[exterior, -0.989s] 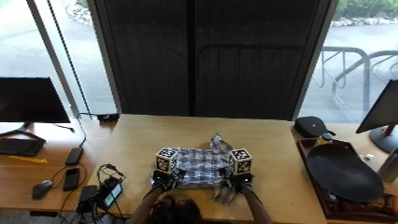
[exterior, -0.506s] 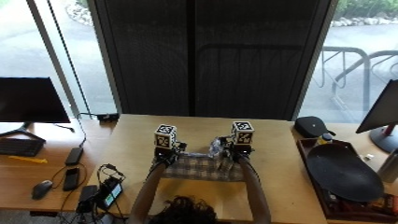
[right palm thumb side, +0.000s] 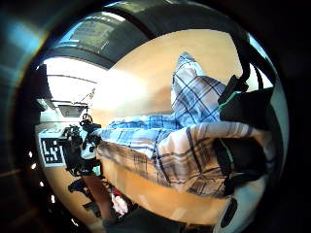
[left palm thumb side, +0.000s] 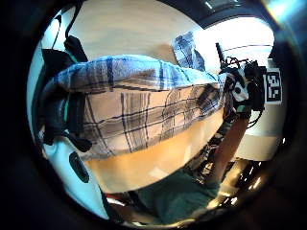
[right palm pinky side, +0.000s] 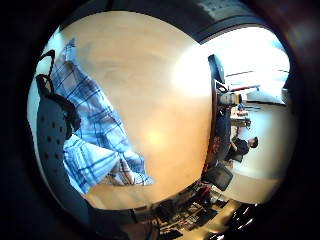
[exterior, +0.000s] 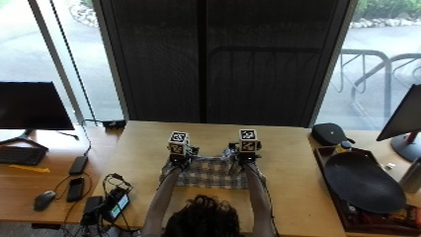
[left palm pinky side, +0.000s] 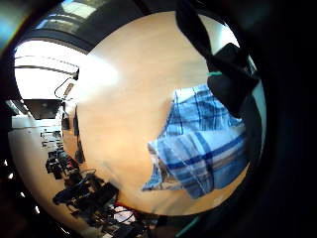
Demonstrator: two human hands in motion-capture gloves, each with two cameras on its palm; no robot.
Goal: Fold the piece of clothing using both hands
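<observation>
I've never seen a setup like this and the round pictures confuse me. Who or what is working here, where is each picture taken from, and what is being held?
No machine: a person sits at a wooden table, wearing black gloves. The ordinary picture comes from above and behind their head. The four round pictures come from small, very wide-angle cameras on the palms, two per hand, looking out at whatever the hand is over. Both hands are on a blue and white plaid piece of clothing lying on the table: the left hand and the right hand each grip its far edge, a fold of cloth wrapped over the fingers. Off to the sides are monitors, a keyboard and a mouse.
</observation>
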